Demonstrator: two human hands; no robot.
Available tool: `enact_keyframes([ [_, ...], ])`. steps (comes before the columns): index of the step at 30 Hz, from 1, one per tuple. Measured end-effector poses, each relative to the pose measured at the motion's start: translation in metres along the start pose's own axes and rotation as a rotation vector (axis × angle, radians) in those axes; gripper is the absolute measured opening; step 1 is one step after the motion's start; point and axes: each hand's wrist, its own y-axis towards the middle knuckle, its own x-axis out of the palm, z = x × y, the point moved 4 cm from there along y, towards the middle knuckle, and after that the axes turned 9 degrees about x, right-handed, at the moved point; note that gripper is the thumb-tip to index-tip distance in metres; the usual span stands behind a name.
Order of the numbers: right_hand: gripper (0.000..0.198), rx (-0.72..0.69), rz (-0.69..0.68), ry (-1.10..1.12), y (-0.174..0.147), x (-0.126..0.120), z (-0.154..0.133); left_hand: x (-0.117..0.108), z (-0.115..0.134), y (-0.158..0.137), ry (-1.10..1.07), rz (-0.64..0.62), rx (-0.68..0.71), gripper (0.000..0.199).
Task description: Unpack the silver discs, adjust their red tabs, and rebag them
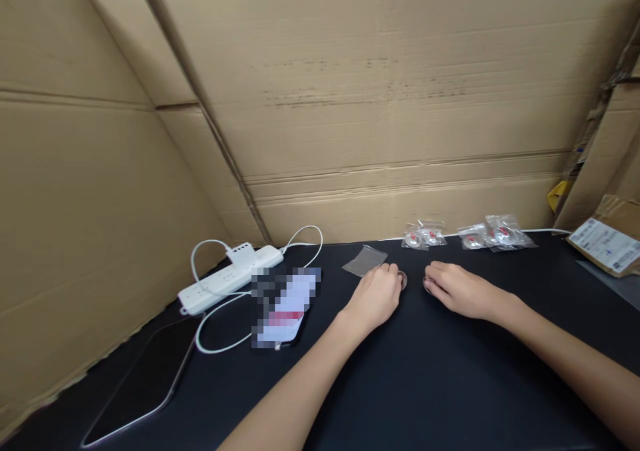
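My left hand (379,292) is closed around a small round silvery disc (404,280), with only the disc's right edge showing beyond the fingers. Across a narrow gap, my right hand (456,289) has its fingers pinched on another round silvery disc (426,284), mostly hidden by the fingertips. Both hands rest low on the black table (400,384). Just behind the left hand lies a flat clear plastic bag (366,261). Farther back are clear packets (424,235) holding round silvery pieces with red marks, and more such packets (500,234) to their right.
At left stand a white power strip (225,281) with looping white cables, a phone (287,314) with a blurred screen, and a dark tablet (145,381). A labelled brown parcel (607,241) lies at far right. Cardboard walls (400,117) enclose the back and sides.
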Motion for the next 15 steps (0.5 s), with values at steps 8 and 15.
enact_keyframes([
  [8,0.023,0.002,-0.047,-0.103,-0.001,0.002,-0.003,-0.005,0.006,-0.003,0.047,-0.061,0.021,0.026],
  [15,0.025,0.004,-0.006,-0.241,0.003,0.011,-0.004,-0.001,0.005,-0.002,0.061,-0.065,-0.01,0.025],
])
